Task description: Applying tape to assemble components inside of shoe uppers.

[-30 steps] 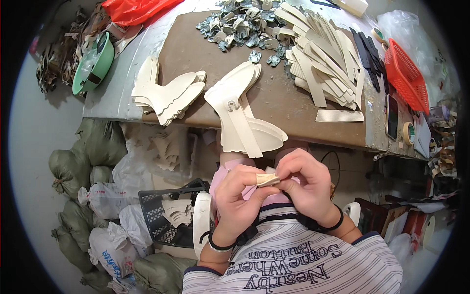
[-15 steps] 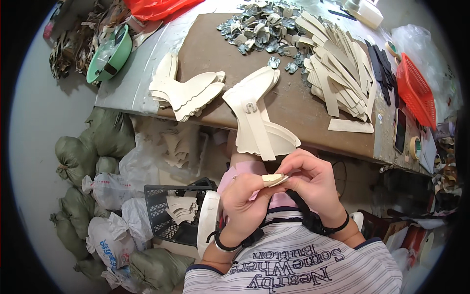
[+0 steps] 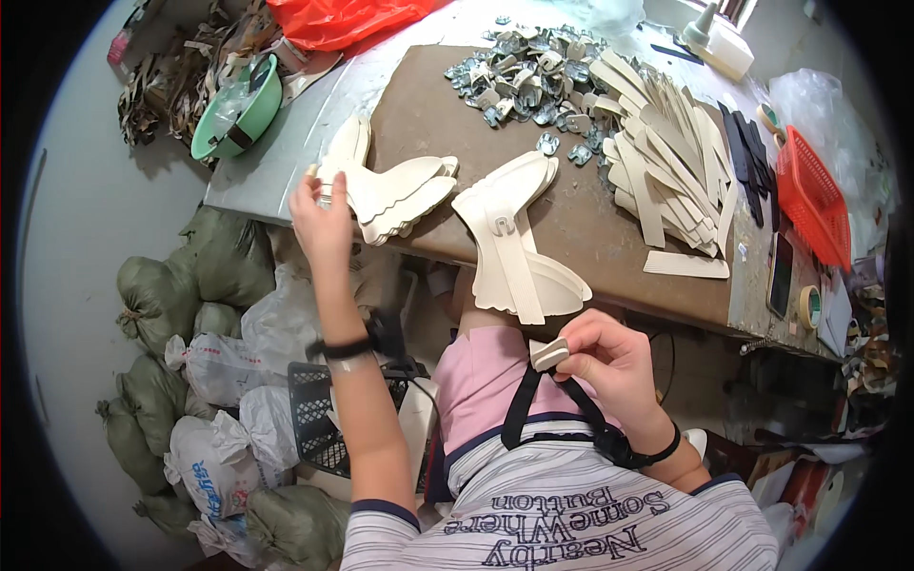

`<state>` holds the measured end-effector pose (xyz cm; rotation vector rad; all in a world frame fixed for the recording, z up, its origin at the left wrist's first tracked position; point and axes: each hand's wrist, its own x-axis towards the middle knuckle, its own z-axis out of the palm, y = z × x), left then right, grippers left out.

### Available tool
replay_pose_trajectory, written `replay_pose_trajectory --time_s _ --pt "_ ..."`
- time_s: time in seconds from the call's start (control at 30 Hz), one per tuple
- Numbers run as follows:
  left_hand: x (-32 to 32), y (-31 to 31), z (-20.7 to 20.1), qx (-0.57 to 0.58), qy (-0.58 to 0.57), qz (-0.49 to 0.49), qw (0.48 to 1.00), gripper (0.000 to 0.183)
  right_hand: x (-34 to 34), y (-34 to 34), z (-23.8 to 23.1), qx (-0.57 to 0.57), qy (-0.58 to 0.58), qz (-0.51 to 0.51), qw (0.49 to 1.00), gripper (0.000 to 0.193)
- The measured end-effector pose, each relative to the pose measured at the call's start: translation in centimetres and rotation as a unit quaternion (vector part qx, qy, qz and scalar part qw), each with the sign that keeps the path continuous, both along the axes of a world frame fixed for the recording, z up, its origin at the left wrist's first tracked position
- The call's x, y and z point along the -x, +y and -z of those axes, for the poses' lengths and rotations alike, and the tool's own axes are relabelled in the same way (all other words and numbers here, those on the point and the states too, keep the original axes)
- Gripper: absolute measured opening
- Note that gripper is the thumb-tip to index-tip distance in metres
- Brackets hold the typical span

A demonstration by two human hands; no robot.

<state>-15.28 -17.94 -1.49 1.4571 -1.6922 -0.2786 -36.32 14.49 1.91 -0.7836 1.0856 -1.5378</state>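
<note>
My left hand (image 3: 322, 221) is stretched out over the table's front edge, its fingers apart at the left side of a stack of cream, wavy-edged cut pieces (image 3: 405, 195). A cream covering sits on one of its fingertips. Close to my lap, my right hand (image 3: 609, 360) pinches a small folded cream strip (image 3: 549, 354) between thumb and fingers. Right of the first stack, a second stack of cream pieces (image 3: 495, 195) juts over the table edge. A long cream strap (image 3: 522, 271) with a metal buckle (image 3: 502, 226) lies on top of it.
Metal buckles (image 3: 543, 76) lie heaped at the back beside a pile of cream strips (image 3: 671, 157). At the right are black straps (image 3: 747, 157), a red basket (image 3: 811, 205) and a phone (image 3: 780, 274). A green basin (image 3: 257, 114) stands left; sacks (image 3: 157, 305) and a black crate (image 3: 319, 419) sit below.
My left hand has let go of the small cream strip and moved forward and left to the left stack. My right hand keeps the strip near my lap.
</note>
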Motion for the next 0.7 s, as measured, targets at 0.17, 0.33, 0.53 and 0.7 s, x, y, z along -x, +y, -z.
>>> replay_pose_trajectory --time_s 0.17,0.33,0.53,0.7 --pt "-1.9 -5.9 3.4 -0.132 -0.128 -0.053 0.982 0.052 0.0 0.6 -0.8 -0.026 -0.048 -0.04 0.998 0.019" --pt "0.8 -0.8 1.0 0.03 0.05 0.009 0.998 0.03 1.0 0.3 -1.0 -0.012 -0.117 -0.022 0.993 0.023" --pt "3.7 14.0 -4.6 -0.02 0.376 0.19 0.906 0.018 0.5 -1.4 -2.1 0.053 -0.066 -0.024 0.996 0.023" --pt "4.8 22.0 -5.6 -0.178 0.443 0.263 0.838 0.021 -0.3 -3.5 -2.2 0.123 -0.035 -0.013 0.992 0.023"
